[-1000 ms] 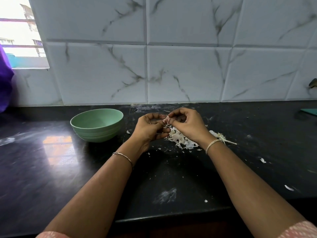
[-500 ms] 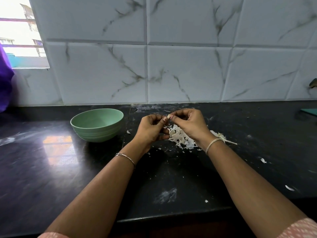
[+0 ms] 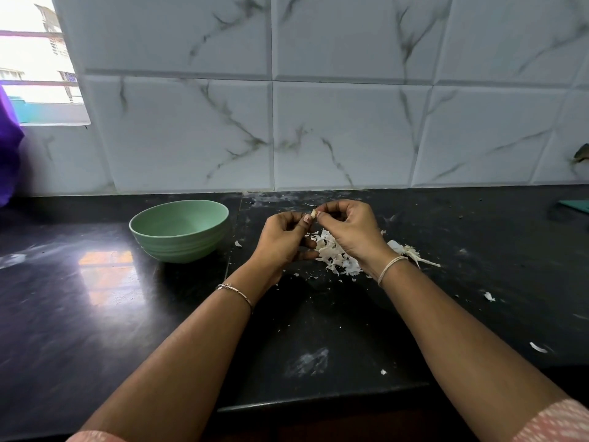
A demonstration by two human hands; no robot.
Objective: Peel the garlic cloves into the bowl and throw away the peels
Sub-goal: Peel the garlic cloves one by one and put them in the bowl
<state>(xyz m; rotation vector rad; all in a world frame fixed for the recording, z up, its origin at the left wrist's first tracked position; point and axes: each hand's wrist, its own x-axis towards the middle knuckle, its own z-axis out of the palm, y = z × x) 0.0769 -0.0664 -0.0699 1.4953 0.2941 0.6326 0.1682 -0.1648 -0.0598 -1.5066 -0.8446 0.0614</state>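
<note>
A small pale garlic clove [image 3: 313, 214] is pinched between the fingertips of both hands above the black counter. My left hand [image 3: 282, 242] grips it from the left, my right hand [image 3: 350, 229] from the right. Under and behind the hands lies a heap of white garlic peels [image 3: 334, 255], partly hidden by my right wrist. A light green bowl [image 3: 180, 229] stands on the counter to the left of my left hand; its inside shows nothing from this angle.
Stray peel bits lie on the counter at the right [image 3: 489, 296] and front right [image 3: 538, 347]. A stalk piece [image 3: 420, 258] sticks out of the heap. The tiled wall runs close behind. The counter's front edge [image 3: 318, 401] is near my forearms. A teal object [image 3: 577, 206] sits far right.
Both hands have risen slightly and the fingertips have shifted on the clove, which now shows more clearly between them. The bowl and peel heap have not moved.
</note>
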